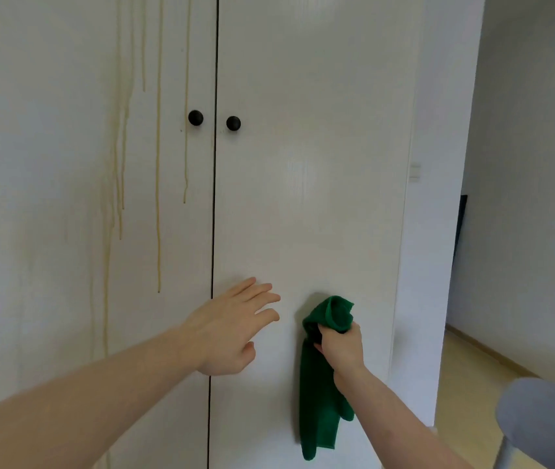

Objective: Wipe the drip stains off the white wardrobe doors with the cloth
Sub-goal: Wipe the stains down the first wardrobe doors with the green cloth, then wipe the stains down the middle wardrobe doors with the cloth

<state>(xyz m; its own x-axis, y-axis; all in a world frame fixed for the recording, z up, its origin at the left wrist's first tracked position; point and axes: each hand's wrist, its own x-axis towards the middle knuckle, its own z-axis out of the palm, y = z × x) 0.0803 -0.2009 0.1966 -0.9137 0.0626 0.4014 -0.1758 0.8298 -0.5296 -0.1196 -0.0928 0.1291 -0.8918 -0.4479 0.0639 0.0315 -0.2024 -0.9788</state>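
A white two-door wardrobe fills the view. Its left door (66, 164) carries several long yellowish drip stains (158, 198) running down from the top. The right door (303, 164) looks clean. Each door has a round black knob, the left knob (195, 117) and the right knob (233, 123). My right hand (340, 346) grips a green cloth (320, 401) low in front of the right door, with most of the cloth hanging down. My left hand (232, 330) is spread with straight fingers over the lower right door, just right of the gap between the doors.
A white wall corner (438, 198) stands to the right of the wardrobe, with a light switch (415, 172) on it. A grey chair (547, 424) sits at the bottom right on a pale wooden floor (465, 384).
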